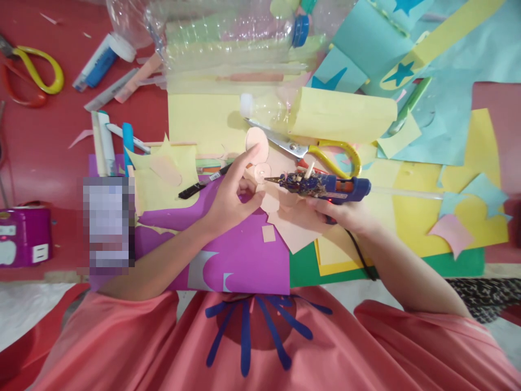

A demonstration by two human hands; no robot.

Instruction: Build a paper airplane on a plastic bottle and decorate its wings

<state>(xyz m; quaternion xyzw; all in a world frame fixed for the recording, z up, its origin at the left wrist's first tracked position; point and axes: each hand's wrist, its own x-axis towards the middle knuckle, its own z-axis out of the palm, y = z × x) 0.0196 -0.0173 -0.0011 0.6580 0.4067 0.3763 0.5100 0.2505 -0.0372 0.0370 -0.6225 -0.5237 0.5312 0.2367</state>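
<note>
My right hand [342, 214] is wrapped round the grip of a blue glue gun [325, 185], its nozzle pointing left. The nozzle tip meets a small round peach paper piece [262, 172], where a shiny clear blob shows. My left hand [238, 187] holds peach paper cutouts between its fingers and thumb; an oval peach cutout [257, 142] stands out above the fingertips. Below the nozzle, another peach cutout [269, 201] shows beside my thumb. How the cutouts join is partly hidden by my fingers. Yellow-handled scissors [334, 157] lie open just beyond the glue gun.
Purple paper [252, 266] and yellow paper [407, 217] cover the red table [24, 130]. Clear plastic bottles [228, 32] lie at the back. Markers [106, 144], a black pen [203, 183] and a phone [109, 222] are at left. A black cord [360, 255] hangs from the glue gun.
</note>
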